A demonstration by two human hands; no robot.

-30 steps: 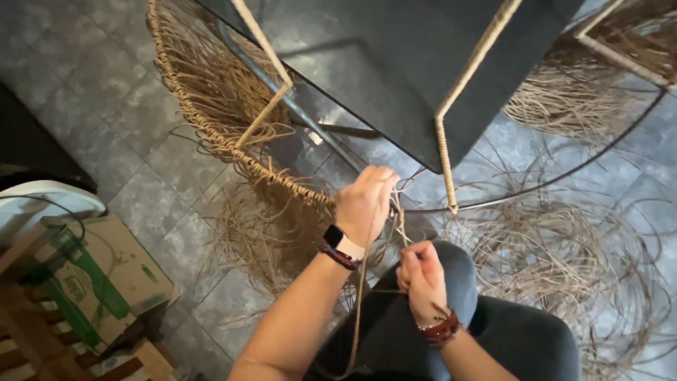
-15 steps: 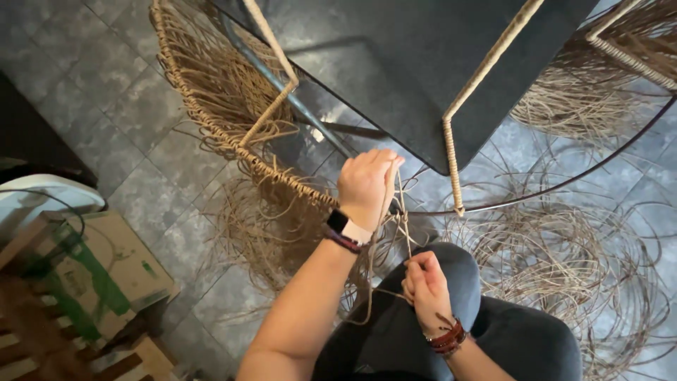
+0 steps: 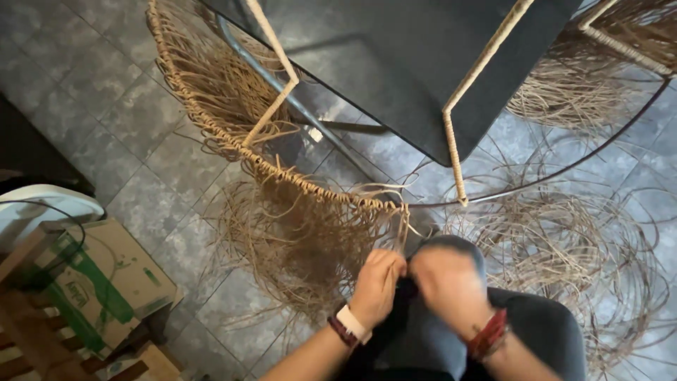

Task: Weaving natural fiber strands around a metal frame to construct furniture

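Tan rattan strands [image 3: 403,227] run down from the woven edge of the round metal-hoop frame [image 3: 296,178] into both hands at 6 o'clock. Left hand [image 3: 377,286] and right hand [image 3: 448,282] sit close together, fingers curled; motion blur hides the exact grip. Loose straw-coloured fibre coils [image 3: 571,247] lie at 3 o'clock; a cardboard box [image 3: 99,282] lies at 8 o'clock.

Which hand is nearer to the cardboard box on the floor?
Left. The left hand is on the side of the cardboard box; the right hand is beyond it, farther from the box.
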